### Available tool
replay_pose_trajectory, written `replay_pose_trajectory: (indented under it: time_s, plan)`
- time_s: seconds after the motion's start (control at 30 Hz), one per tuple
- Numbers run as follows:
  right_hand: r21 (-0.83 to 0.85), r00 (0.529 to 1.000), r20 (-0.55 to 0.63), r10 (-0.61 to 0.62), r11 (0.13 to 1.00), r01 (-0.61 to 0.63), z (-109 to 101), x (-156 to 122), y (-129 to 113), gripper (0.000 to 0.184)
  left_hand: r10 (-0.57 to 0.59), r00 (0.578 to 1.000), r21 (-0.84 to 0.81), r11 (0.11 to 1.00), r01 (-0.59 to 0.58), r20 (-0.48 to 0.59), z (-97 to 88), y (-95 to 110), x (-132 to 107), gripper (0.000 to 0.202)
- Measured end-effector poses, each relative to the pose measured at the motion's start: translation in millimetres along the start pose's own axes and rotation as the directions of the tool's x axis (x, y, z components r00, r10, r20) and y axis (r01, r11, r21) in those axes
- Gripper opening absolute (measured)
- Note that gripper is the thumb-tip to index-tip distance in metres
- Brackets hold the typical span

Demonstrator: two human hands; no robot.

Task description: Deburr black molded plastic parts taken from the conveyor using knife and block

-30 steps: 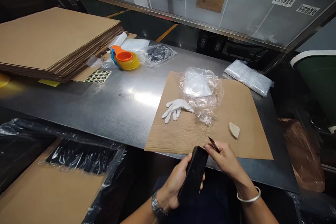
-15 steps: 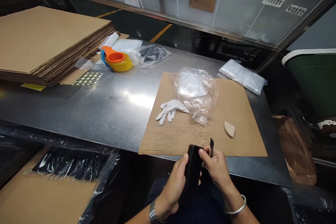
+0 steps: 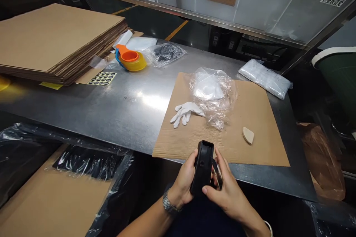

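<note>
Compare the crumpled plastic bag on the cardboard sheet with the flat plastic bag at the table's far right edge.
The crumpled bag is puffed up and wrinkled; the flat bag lies smooth and evenly packed. The crumpled bag sits in the middle of the cardboard sheet, beside the white glove; the flat bag lies at the far right edge of the metal table. Both are clear plastic with something white inside.

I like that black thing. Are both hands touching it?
Touching. The head view shows the left hand wrapped around the left edge of the black case, and the right hand pressing its thumb against the lower end.
</note>
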State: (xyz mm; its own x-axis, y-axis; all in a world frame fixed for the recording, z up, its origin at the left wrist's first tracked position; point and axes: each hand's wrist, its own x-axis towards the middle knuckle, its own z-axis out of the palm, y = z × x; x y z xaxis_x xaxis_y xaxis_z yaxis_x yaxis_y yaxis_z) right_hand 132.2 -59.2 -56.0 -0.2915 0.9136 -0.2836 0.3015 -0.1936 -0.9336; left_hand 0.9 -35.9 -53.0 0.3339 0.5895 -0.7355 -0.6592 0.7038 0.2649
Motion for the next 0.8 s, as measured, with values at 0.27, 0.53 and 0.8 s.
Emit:
replay_pose_trajectory:
  time_s: [0.27, 0.53, 0.8]
  plan:
    - [0.234, 0.992, 0.016, 0.126, 0.964, -0.126, -25.0, 9.0, 4.5, 0.069, -0.167, 0.981, 0.081, 0.984, 0.159, 0.099, -11.6, 4.9, 5.6, 0.051]
    - [-0.044, 0.978, -0.170, -0.122, 0.992, 0.116, -43.3, 26.8, -0.8, 0.030, -0.187, 0.907, 0.151, 0.979, 0.139, 0.377, -16.8, 23.9, 3.0, 0.031]
    - [-0.548, 0.593, -0.225, -0.773, 0.604, 0.579, -1.5, 11.7, 13.8, 0.057, 0.189, 0.950, -0.357, 0.930, -0.092, 0.247, -1.7, 10.9, 11.5, 0.028]
